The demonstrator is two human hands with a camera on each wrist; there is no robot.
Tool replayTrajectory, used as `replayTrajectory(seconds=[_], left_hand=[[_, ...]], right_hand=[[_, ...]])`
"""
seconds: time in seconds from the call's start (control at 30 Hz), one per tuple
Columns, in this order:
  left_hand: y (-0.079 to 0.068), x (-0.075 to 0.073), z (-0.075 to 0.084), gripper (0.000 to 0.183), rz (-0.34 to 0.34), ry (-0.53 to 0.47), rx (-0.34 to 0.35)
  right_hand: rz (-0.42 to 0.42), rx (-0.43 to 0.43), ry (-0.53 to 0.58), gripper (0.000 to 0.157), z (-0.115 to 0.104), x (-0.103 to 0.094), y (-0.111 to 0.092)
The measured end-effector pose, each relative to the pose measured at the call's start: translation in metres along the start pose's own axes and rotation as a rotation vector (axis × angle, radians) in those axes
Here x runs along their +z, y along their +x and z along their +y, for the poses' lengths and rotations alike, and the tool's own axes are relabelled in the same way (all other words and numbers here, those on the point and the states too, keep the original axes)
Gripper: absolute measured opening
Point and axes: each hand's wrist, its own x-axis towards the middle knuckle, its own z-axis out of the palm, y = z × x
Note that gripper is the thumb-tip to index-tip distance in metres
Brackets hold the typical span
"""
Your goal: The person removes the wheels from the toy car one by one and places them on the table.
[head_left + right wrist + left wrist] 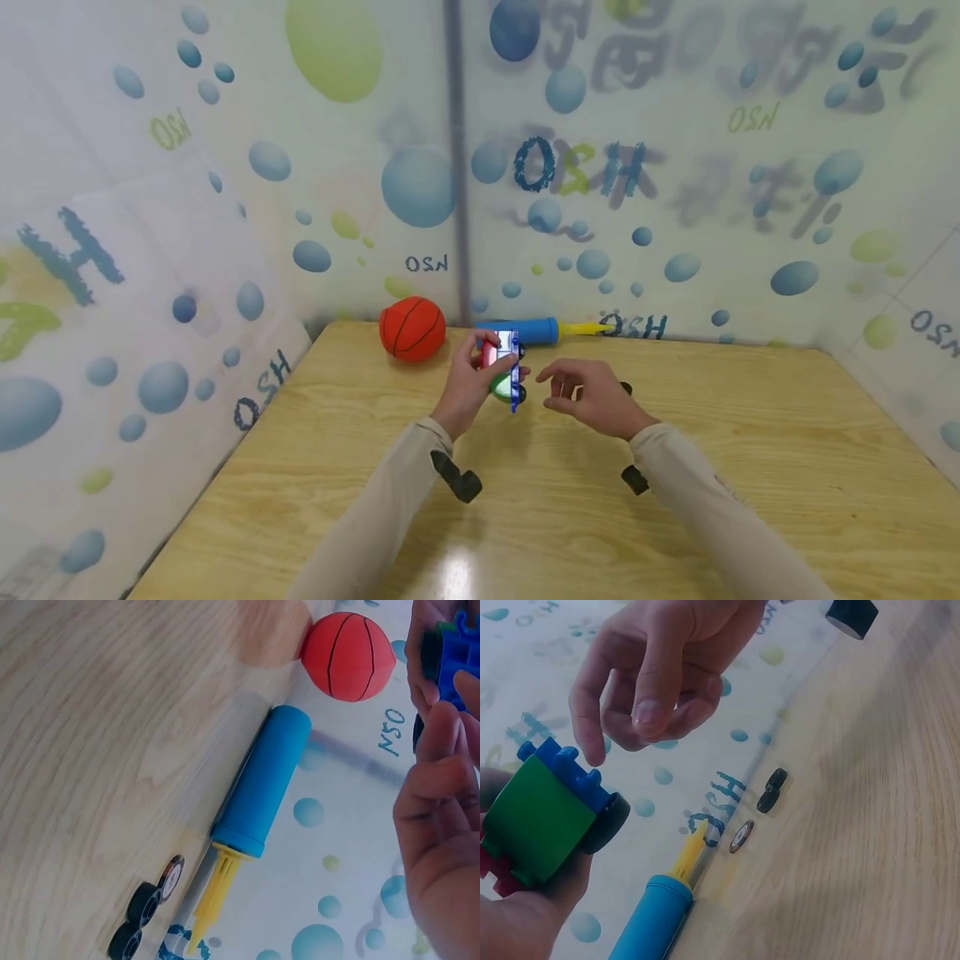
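Observation:
My left hand (463, 387) grips a toy car of building blocks (538, 817), held above the table. It has a green block, a red part, a blue studded base (574, 774) and black wheels (606, 823). In the head view the car's blue base and wheels face right, toward my right hand (596, 398). That hand hovers a short gap away, fingers loosely bent, with nothing visible between them. Behind it on the table lie two black wheels (143, 904) and a thin round disc with a dark rim (172, 878), mostly hidden in the head view.
A red ball with black lines (412, 330) sits at the table's back left. Beside it, along the back wall, lies a blue hand pump (538, 331) with a yellow nozzle (581, 329). Printed wall panels (360, 183) border the wooden table (555, 517) at the back and sides.

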Motion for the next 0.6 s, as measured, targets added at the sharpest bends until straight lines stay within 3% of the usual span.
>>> replayTrajectory(seconds=[0.13, 0.4, 0.6], left_hand=[[-0.001, 0.0, 0.0, 0.026, -0.019, -0.009, -0.005], [-0.001, 0.004, 0.003, 0.028, 0.026, 0.094, 0.006], [-0.002, 0.005, 0.007, 0.034, -0.018, 0.041, -0.011]], right_hand=[[0.042, -0.015, -0.008, 0.027, -0.007, 0.005, -0.002], [0.149, -0.107, -0.069, 0.036, -0.016, 0.011, -0.002], [0.189, -0.125, -0.112, 0.038, -0.02, 0.013, -0.002]])
